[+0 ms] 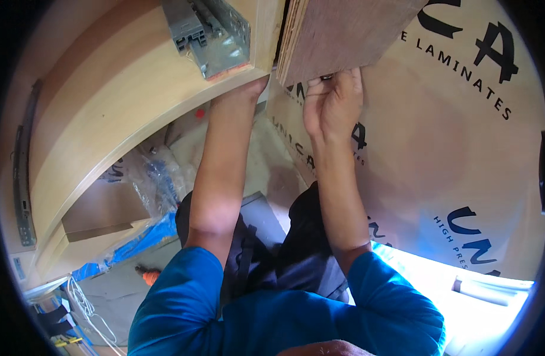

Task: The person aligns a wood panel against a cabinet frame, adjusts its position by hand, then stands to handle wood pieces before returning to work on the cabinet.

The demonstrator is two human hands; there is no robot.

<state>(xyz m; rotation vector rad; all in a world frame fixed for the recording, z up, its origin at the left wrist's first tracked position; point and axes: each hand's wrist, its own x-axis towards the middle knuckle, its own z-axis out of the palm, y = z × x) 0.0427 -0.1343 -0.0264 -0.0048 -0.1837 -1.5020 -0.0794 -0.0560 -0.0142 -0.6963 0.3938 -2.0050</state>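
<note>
A plywood board (343, 38) with a layered edge juts down from the top middle. At its lower edge is my right hand (336, 101), palm side showing and fingers curled closed. Between those fingers sits a small dark thing (327, 77), too little of it showing to name. My left hand (257, 88) reaches up behind the edge of a pale wooden panel (130, 113), left of the plywood. Only the wrist and heel of that hand show; its fingers are hidden.
A grey metal drawer runner (216, 44) is fixed on the pale panel, and a dark rail (24, 184) lies along its left side. Printed brown protective sheeting (438, 154) covers the right. Clear plastic wrap (156, 184), blue film (145, 237) and white cables (88, 302) lie lower left.
</note>
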